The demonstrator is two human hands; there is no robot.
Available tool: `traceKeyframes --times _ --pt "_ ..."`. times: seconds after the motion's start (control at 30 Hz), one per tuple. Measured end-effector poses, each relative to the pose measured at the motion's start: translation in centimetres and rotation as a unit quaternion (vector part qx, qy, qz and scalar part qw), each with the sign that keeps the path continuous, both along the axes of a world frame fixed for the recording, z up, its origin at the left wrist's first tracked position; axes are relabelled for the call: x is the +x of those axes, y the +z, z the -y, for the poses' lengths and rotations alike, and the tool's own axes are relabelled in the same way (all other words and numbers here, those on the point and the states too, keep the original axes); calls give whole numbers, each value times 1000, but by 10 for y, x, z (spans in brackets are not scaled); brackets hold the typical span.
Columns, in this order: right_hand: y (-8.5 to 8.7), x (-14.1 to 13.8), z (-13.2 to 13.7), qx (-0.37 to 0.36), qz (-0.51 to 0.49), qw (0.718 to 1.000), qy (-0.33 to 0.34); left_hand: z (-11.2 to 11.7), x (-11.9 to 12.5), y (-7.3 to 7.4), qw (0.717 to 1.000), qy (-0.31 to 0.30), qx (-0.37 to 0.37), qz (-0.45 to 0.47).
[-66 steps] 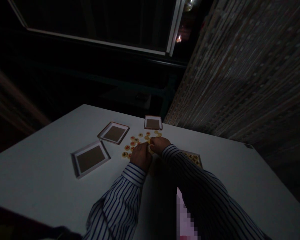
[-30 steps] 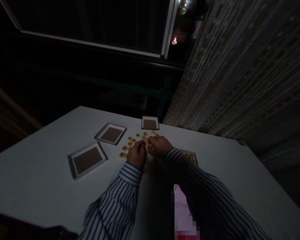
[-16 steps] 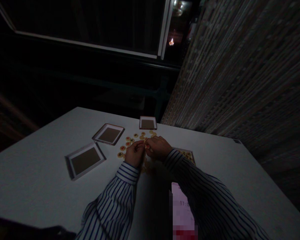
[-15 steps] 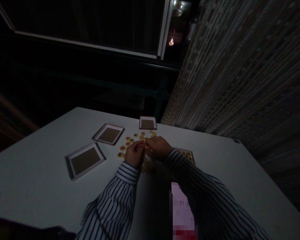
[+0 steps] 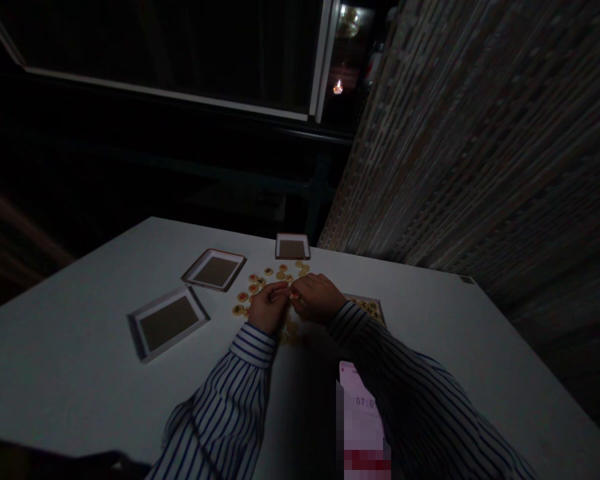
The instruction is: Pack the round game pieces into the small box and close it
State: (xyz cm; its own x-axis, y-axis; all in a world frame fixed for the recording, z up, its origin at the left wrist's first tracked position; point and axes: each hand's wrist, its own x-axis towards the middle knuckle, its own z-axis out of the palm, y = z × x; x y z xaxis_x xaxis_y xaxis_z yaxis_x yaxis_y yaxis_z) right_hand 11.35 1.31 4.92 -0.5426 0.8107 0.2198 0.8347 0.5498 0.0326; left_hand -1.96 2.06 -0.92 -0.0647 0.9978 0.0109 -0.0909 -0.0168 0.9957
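Observation:
My left hand [image 5: 268, 308] is above the scattered Chinese chess pieces [image 5: 243, 297], its fingers bent and pinched together. Whatever lies between its fingertips is too small and dark to make out. Close beside it, my right hand [image 5: 321, 297] is closed with a round red-marked Chinese chess piece [image 5: 295, 294] at its fingertips. The two hands nearly meet. Pale round pieces with red or black characters lie around and under them, some blank side up. To the right, partly behind my right wrist, a shallow box [image 5: 384, 317] holds pieces with black characters.
A shallow box [image 5: 205, 307] stands at left on the white table [image 5: 80, 393]. Behind it are another box [image 5: 243, 264] and a smaller one [image 5: 293, 258] at the far edge. A lit phone [image 5: 356, 383] lies beside my right forearm. A string curtain [image 5: 455, 153] hangs at right.
The view has shifted slightly, so the table and boxes sit a little further left. Both hands keep nearly the same pose among the pieces.

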Motion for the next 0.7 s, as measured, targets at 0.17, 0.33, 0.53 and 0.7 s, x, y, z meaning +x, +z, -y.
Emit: traceKeyframes --times 0.17,0.33,0.53,0.7 --pt "2 4 5 10 -12 1000 4 1 0 3 1000 -2 18 20" --pt "-1 12 7 22 -32 999 -1 3 0 10 1000 9 20 22" --pt "-2 22 11 10 -58 998 -19 3 4 8 997 -13 12 77" --pt "-2 28 12 6 -81 996 -21 3 6 6 995 -25 10 95"
